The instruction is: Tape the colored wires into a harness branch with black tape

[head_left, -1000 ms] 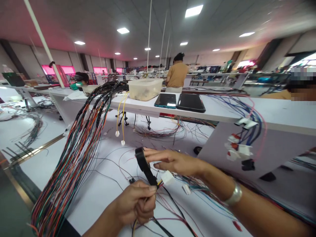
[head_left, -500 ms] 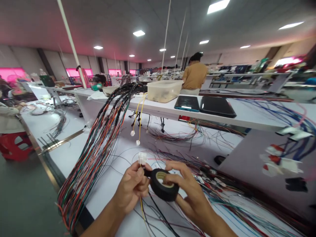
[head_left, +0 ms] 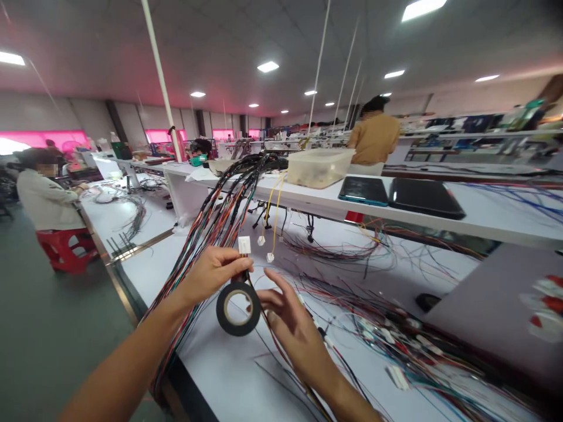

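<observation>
My left hand is closed in a pinch on thin wires just below a white connector, which points upward. A roll of black tape hangs under those fingers, its pale core facing me. My right hand is at the roll's right side with fingers apart; some fingertips are near or behind the roll's edge, and I cannot tell whether they touch it. The dark and yellow wires run down from the connector between the roll and my right hand toward the bench.
A thick bundle of coloured wires drapes from the shelf on the left. On the shelf stand a translucent bin and two dark tablet-like devices. Loose wires and connectors lie on the right. Co-workers are farther off.
My right hand has let go of the tape roll and opened. The roll now hangs face-on below my left hand. Both hands and the connector have risen, and the view has swung left.
</observation>
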`<act>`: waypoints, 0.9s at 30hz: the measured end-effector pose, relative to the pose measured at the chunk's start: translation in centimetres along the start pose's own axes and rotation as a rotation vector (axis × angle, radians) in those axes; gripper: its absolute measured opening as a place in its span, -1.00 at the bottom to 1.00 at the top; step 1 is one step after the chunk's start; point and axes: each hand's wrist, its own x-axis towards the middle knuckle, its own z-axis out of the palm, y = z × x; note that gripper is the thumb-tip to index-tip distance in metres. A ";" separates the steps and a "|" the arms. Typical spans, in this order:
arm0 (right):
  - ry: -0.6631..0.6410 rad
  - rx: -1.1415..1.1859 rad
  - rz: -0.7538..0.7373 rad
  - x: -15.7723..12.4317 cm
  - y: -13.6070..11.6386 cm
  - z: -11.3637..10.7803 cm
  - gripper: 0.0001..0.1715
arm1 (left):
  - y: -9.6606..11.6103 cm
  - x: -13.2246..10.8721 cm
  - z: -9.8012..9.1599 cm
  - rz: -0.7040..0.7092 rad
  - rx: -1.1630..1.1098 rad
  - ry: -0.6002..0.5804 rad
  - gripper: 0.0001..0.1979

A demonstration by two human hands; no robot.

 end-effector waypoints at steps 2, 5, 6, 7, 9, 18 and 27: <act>0.009 -0.384 -0.275 -0.4 -0.7 0.1 -0.39 | -0.4 -0.3 0.7 -0.050 -0.065 0.078 -0.67; 0.066 -0.660 -0.461 -0.1 -0.6 0.7 -0.53 | -0.6 -0.9 1.9 -0.090 -0.142 0.147 -0.65; 0.131 -0.591 -0.439 0.2 -0.4 0.8 -0.61 | -0.6 -1.1 2.1 -0.094 -0.167 0.152 -0.66; 0.201 -0.448 -0.366 0.4 -0.2 0.8 -0.70 | -0.6 -1.3 2.3 -0.091 -0.197 0.154 -0.67; 0.285 -0.041 -0.080 0.6 0.4 0.6 -0.79 | -0.7 -1.6 2.4 -0.034 -0.258 0.177 -0.71; -0.035 -0.070 0.085 -1.5 -1.5 0.4 -0.43 | -0.1 -0.7 1.3 0.098 -0.124 0.098 -0.79; 0.157 0.264 0.401 -1.4 0.5 -1.2 -0.59 | -1.1 -1.0 3.8 0.103 -0.586 0.326 -0.76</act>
